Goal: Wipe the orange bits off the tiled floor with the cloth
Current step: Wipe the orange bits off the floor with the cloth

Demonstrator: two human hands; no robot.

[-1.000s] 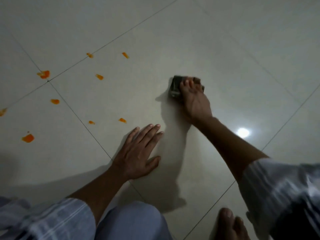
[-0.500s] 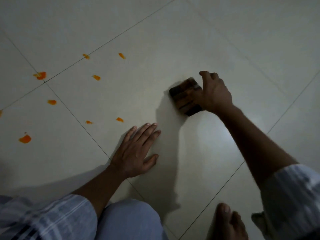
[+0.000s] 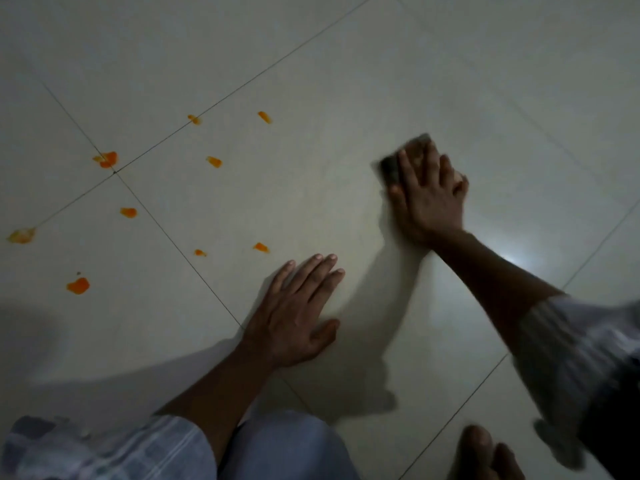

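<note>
Cloth [image 3: 403, 157], dark and blurred, lies under right hand [image 3: 429, 199] fingers spread flat upon it.

Pale checked short sleeves [image 3: 114, 448] cover both upper arms at the frame's lower corners. Light blue-grey trousers [image 3: 284, 448] show at bottom centre. Bare toes [image 3: 485, 455] sit at lower right.

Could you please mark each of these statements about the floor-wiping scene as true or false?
1. The right hand presses the cloth on the floor. True.
2. The left hand holds a second cloth. False: it lies flat on the tiled floor, holding nothing.
3. The orange bits lie to the left of the cloth. True.
4. The cloth covers an orange bit at the tile corner. False: the bit there lies uncovered, far from the cloth.
5. No orange bits remain. False: several remain.
</note>
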